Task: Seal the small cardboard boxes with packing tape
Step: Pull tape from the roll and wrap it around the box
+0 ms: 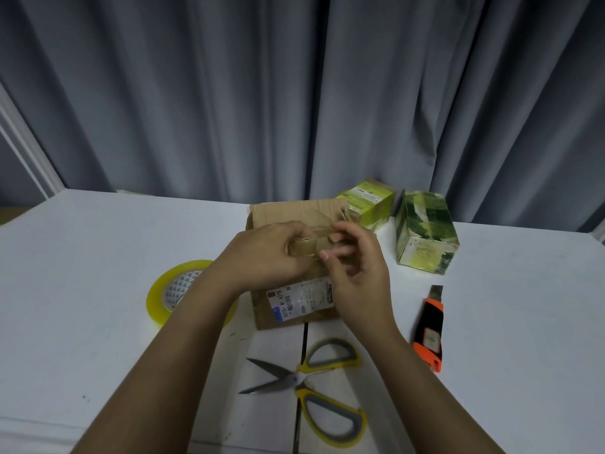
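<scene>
A brown cardboard box (294,309) with a white shipping label sits mid-table, its flaps loosely folded. Above its top, my left hand (265,253) pinches a short strip of clear packing tape (303,249). My right hand (357,270) holds the strip's other end with thumb and forefinger, the remaining fingers spread. The strip hangs just over the box's top seam. A yellowish roll of packing tape (163,296) lies flat on the table to the left, partly hidden by my left forearm. Two small green printed boxes (368,204) (425,232) stand behind and to the right.
Yellow-handled scissors (314,385) lie open in front of the box. An orange and black utility knife (429,326) lies to the right with its blade out. Grey curtains hang behind the white table (98,322). A dark seam in the table runs under the scissors.
</scene>
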